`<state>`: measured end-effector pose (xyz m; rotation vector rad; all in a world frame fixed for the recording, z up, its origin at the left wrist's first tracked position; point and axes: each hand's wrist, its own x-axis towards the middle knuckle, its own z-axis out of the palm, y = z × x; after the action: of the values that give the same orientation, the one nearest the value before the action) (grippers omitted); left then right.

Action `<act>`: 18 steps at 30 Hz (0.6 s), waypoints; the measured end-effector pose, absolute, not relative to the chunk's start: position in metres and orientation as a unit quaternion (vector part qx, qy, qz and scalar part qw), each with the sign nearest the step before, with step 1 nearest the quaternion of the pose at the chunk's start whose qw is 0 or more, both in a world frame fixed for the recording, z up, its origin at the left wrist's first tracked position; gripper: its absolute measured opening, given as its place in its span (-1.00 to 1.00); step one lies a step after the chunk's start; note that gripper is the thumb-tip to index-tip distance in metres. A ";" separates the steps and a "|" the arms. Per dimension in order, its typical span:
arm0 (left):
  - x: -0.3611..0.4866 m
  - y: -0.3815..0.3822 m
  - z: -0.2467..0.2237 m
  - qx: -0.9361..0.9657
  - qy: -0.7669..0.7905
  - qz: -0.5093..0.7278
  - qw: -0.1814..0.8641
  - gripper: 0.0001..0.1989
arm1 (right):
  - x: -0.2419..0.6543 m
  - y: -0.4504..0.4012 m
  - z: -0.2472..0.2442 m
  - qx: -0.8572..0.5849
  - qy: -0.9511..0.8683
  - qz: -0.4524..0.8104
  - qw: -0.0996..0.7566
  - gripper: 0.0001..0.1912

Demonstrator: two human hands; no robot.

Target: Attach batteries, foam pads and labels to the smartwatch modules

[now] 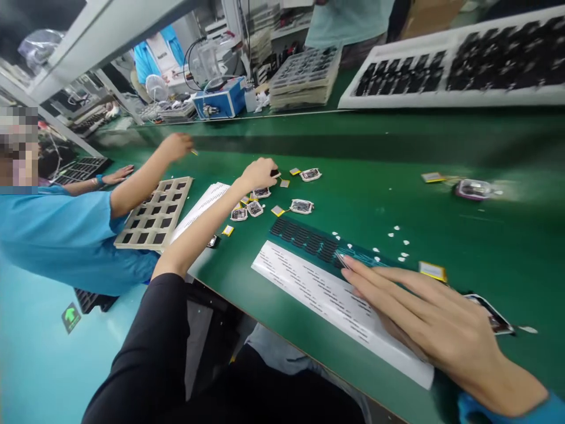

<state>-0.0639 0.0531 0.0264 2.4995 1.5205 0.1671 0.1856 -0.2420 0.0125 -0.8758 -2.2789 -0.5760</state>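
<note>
Resting R hand (441,321) on end of black pad strip (304,238), long axis running away from fingertips; L hand (260,175) well apart, pinching sm. dark part (275,173).

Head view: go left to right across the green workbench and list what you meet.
Beige grid tray → white paper stack → white-rimmed circuit module → yellow flat pack → purple-rimmed module
</note>
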 end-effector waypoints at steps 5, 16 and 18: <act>-0.075 0.052 0.027 0.794 0.564 0.143 0.176 -0.82 | 0.184 -0.243 0.018 -0.325 -0.869 -0.210 0.310 -0.28; -0.058 -0.067 0.048 0.603 0.319 0.368 0.632 -0.63 | 0.183 -0.243 0.009 -0.335 -0.860 -0.207 0.324 -0.36; -0.055 -0.092 0.049 0.575 0.286 0.359 0.677 -0.63 | 0.184 -0.243 0.011 -0.336 -0.858 -0.215 0.324 -0.32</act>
<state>-0.0549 -0.0916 0.0487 1.2936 0.6436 0.8077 0.1837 -0.2432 0.0105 -0.8814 -2.2508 -0.5632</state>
